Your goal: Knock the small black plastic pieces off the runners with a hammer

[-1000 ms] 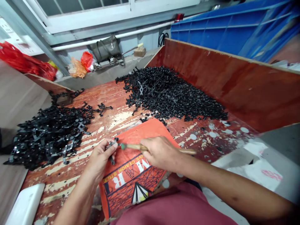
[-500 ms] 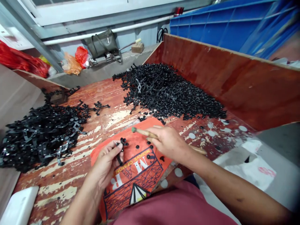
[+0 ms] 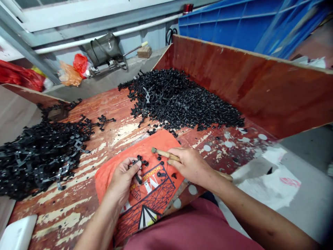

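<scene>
Two heaps of black plastic pieces take up most of the worn red surface (image 3: 122,133): the larger heap (image 3: 182,102) lies beyond the right hand, banked against the wooden side wall (image 3: 249,83), which looks to keep the pieces from spilling off, and the other heap (image 3: 39,156), of bigger linked frames, lies well out to the left of the left hand. Between the heaps and right under both hands is an orange printed sack (image 3: 145,187), spread flat, seemingly as a pad to work on and to catch what falls. The right hand (image 3: 191,165) has its grip clenched around a wooden-handled tool (image 3: 166,153), held low and nearly level so that its small greenish head points left toward the other hand; the handle runs back under the palm and shows again past the wrist. The left hand (image 3: 123,178) pinches a small black cross-shaped piece (image 3: 137,165) between thumb and fingertips, raised just above the sack, with one arm of it hanging down. That piece sits just left of the tool's head, near but apart from it. Smallest of all, a few loose black buttons (image 3: 161,173) lie on the sack between the two hands, just below the tool's head.
</scene>
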The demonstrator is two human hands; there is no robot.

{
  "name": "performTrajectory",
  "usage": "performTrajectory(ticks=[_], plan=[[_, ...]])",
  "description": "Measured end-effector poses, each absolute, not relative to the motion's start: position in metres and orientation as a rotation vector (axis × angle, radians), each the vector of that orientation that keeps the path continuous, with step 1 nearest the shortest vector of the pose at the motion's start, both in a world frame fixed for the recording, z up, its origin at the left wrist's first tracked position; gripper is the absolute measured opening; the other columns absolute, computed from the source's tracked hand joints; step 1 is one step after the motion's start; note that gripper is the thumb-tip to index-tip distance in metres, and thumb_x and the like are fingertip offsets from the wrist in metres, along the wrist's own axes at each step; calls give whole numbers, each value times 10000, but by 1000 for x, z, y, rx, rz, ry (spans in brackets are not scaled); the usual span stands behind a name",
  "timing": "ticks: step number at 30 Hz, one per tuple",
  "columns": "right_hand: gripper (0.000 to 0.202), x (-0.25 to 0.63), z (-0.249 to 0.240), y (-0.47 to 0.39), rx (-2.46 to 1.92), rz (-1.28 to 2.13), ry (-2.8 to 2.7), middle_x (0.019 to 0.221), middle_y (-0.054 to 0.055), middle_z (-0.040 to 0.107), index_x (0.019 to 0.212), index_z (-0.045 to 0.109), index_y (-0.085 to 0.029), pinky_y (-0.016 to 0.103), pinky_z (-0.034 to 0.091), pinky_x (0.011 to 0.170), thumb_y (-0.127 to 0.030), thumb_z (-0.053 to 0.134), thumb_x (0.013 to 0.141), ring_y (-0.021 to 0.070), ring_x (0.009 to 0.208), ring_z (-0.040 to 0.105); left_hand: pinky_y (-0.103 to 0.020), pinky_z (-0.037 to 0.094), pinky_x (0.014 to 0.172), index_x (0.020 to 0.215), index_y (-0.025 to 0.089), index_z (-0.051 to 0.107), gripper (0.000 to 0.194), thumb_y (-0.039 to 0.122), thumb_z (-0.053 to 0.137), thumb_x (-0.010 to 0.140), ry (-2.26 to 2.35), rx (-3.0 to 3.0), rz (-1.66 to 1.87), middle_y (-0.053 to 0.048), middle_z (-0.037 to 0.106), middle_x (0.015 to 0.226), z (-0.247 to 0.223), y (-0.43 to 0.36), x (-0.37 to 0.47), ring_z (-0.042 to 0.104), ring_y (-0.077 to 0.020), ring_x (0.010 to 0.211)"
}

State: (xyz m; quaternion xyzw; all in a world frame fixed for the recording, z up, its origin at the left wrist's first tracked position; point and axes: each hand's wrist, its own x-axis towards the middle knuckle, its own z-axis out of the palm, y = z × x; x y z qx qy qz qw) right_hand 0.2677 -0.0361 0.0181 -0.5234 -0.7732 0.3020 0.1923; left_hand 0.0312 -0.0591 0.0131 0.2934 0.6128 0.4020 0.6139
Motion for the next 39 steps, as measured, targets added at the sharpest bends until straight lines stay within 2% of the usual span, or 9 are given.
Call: performTrajectory(ticks=[6,9,12,18,21,25,29,32,39], plan=[[154,267,22,-37,-1487,837,-2175,711,-29,639,736,594,-209,243,350,571,-209,611,889,124,624,558,-139,426,357,887,153,563,535,500,841,590,1471,759,909,78,578,501,6,-61,34,495,-58,378],[154,266,25,-41,-1410,896,-2187,934,-2,746,1024,700,-253,251,455,657,-229,588,922,159,775,664,-153,419,339,875,159,554,530,518,825,594,1494,779,896,74,579,484,4,-62,33,494,-70,352],[414,264,31,-47,-1249,957,-2193,1273,-1,688,1372,562,-315,285,504,898,-210,505,976,176,1056,674,-160,408,324,860,161,552,520,520,816,591,1478,767,899,72,572,471,4,-61,32,484,-75,339],[460,260,47,-58,-1076,844,-2197,1428,-16,575,1473,454,-291,276,429,1082,-184,402,1029,141,1247,579,-172,396,303,862,163,562,483,507,793,612,1474,772,910,83,549,451,4,-61,34,466,-83,317],[469,255,42,-62,-1121,696,-2227,1357,22,633,1502,410,-300,294,483,1017,-216,386,1041,168,1178,628,-174,395,305,859,167,561,461,500,780,626,1474,781,916,81,552,453,2,-61,33,468,-85,314],[488,251,30,-63,-1313,621,-2442,990,23,753,1475,448,-346,314,561,784,-210,456,1006,207,864,724,-176,392,302,865,164,572,437,496,758,652,1477,817,917,81,549,455,-1,-62,32,460,-84,310],[495,249,30,-63,-1248,629,-2381,1159,40,721,1508,387,-318,295,525,845,-210,408,1025,189,984,696,-176,387,312,849,176,556,410,500,740,680,1485,823,913,82,547,469,-6,-62,33,471,-87,316],[485,244,30,-63,-1317,567,-2475,996,27,755,1482,427,-321,279,504,720,-203,439,1012,189,851,710,-184,409,356,887,178,554,411,509,717,706,1482,861,890,78,550,496,-8,-61,33,496,-94,352],[547,244,22,-60,-1319,466,-2576,854,-4,740,1495,399,-339,268,412,623,-187,490,978,170,730,682,-323,493,615,1373,229,463,525,511,394,937,1909,1607,291,5,628,590,49,-66,-4,665,-232,599]])
